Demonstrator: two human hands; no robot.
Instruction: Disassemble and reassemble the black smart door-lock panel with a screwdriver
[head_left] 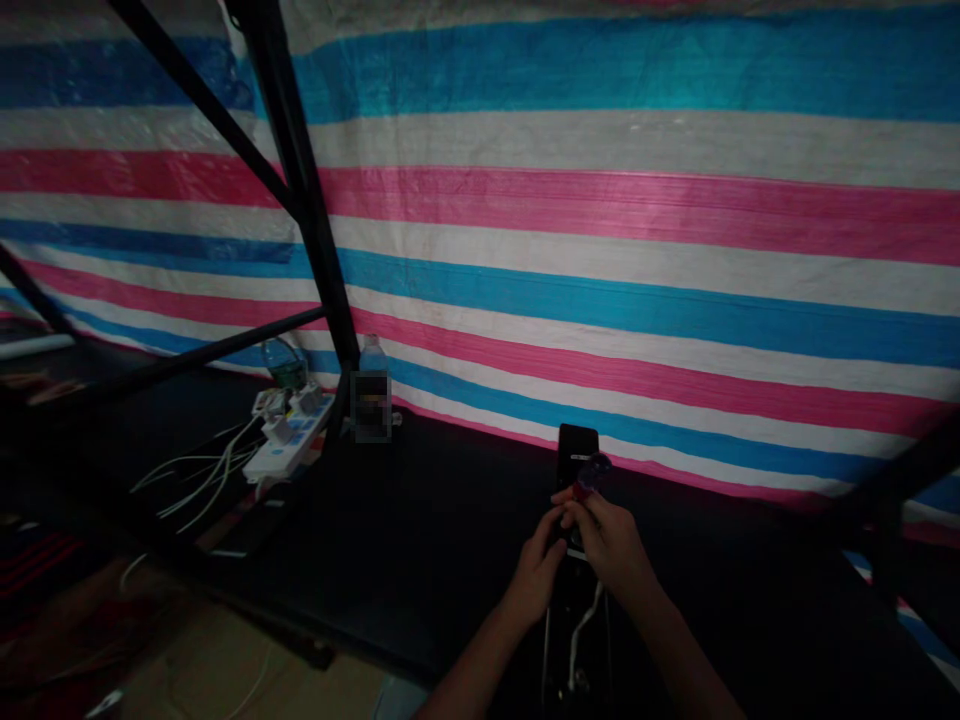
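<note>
Low in the centre, my left hand (536, 580) and my right hand (611, 545) meet at their fingertips. My right hand pinches a small dark purple and red object (591, 475) whose kind is too dim to tell. The left fingers are bent closed against the right ones, and what they grip is hidden. Just beyond the hands, a dark phone-like slab (577, 440) stands against the striped sheet. A whitish cord (577, 635) runs down between my forearms, over a dark surface with thin pale edges.
On the left, a white power strip (289, 445) holds several plugs and cables. A dark flat device (255, 520) lies in front of it. A clear bottle (372, 357), partly blurred out, stands by the black metal post (319, 240). The striped sheet (637, 280) hangs behind the black bench (420, 540).
</note>
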